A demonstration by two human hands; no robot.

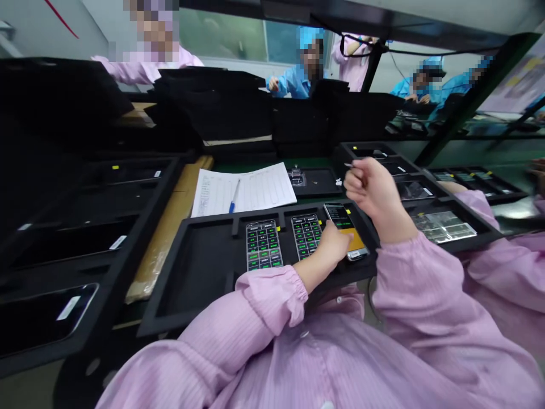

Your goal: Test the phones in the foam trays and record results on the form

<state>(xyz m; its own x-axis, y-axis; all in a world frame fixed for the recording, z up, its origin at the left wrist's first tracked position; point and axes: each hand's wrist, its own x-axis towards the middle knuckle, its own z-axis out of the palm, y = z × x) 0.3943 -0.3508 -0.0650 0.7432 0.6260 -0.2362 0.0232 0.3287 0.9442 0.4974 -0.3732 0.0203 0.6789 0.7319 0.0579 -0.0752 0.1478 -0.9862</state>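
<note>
My left hand (330, 245) reaches over a phone (358, 250) with an orange block on its screen, its fingers apart at the screen. Whether they press the glass I cannot tell. Raised just beyond that phone, my right hand (368, 190) is closed, with a small thin light-coloured tip (349, 165) sticking out of its pinch; its kind is too small to make out. Two more lit phones, a left one (263, 247) and a middle one (303, 234), show green-lettered grids and lie in the black foam tray (183, 272). My left forearm passes in front of the tray's lower edge.
Behind the tray lie a printed sheet (264, 190) and a blue pen (234, 196). Foam trays with phones stand left (106, 250) and right (464, 230). Stacked black trays (221, 108) rise at the back. A co-worker's pink sleeve (506, 261) is close on the right.
</note>
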